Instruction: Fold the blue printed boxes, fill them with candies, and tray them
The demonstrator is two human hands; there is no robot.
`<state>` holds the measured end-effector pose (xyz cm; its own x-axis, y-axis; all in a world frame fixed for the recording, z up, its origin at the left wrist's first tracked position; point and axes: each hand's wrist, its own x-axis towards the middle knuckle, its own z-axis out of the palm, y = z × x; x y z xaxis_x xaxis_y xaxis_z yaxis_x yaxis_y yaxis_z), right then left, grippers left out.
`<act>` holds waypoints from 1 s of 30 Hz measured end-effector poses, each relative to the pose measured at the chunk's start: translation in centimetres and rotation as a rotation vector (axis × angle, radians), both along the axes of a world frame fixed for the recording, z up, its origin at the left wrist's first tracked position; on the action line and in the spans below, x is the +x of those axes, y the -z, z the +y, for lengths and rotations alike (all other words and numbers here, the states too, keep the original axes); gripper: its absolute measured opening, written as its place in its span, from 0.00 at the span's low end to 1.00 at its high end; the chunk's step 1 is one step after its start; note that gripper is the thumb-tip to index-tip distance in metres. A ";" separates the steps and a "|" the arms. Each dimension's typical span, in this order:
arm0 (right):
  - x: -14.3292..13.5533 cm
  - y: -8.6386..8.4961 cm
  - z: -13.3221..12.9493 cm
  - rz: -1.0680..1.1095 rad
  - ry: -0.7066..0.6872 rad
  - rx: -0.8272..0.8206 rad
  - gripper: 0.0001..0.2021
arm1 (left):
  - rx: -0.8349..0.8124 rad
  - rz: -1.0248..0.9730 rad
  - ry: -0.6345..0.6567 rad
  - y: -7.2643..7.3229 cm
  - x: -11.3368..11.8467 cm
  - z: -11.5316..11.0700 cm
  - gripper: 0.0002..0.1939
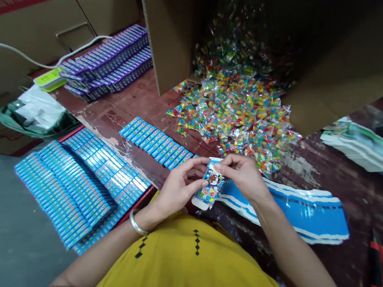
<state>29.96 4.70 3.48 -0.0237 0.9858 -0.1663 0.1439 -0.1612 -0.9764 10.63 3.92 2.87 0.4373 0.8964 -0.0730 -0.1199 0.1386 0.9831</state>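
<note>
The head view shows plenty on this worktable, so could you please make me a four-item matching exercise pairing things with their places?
Things:
1. Small carton
2. Purple boxes
3. Clear packets
4. Bangle

Places:
A. Around the left wrist
B. Heaped inside and before the cardboard box
C. Held by left hand and right hand
D. Stacked left of the cardboard box

Pairs: 1-C, 2-D, 3-B, 4-A

Left of the candy heap [234, 109], bare surface [133, 94] offered passage; cardboard walls [178, 37] flanked the heap's far part, and blue boxes [156, 141] blocked its near left.
</note>
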 end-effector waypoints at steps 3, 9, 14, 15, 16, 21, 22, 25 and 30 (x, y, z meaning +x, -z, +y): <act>-0.1 -0.2 -0.3 -0.073 -0.011 0.071 0.15 | 0.000 0.022 0.026 0.1 -0.1 0.1 0.23; -0.6 -1.5 -2.1 -0.239 -0.123 0.329 0.11 | -0.019 0.065 -0.011 0.4 -0.2 0.0 0.15; 2.4 -0.9 -1.3 -0.289 -0.168 0.185 0.12 | -0.069 0.042 -0.031 0.5 -0.5 0.3 0.13; 3.5 -0.6 -0.6 -0.343 -0.073 0.182 0.12 | -0.086 0.054 -0.022 0.5 -0.6 0.3 0.13; 4.5 -0.2 0.2 -0.441 0.057 0.206 0.12 | -0.098 0.075 -0.011 0.6 -0.7 0.4 0.14; 6.4 1.6 3.9 -0.957 -0.090 0.282 0.06 | -0.163 0.096 -0.005 0.5 -0.7 0.3 0.16; 5.9 1.8 4.4 -1.007 -0.168 0.275 0.06 | -0.204 0.064 -0.011 0.5 -0.7 0.3 0.18; 3.7 2.2 5.8 -1.192 -0.223 0.183 0.10 | -0.309 -0.002 0.002 0.4 -0.7 0.1 0.24; 0.9 2.5 7.1 -1.359 -0.231 0.085 0.20 | -0.381 -0.045 0.036 0.9 -1.0 -0.1 0.25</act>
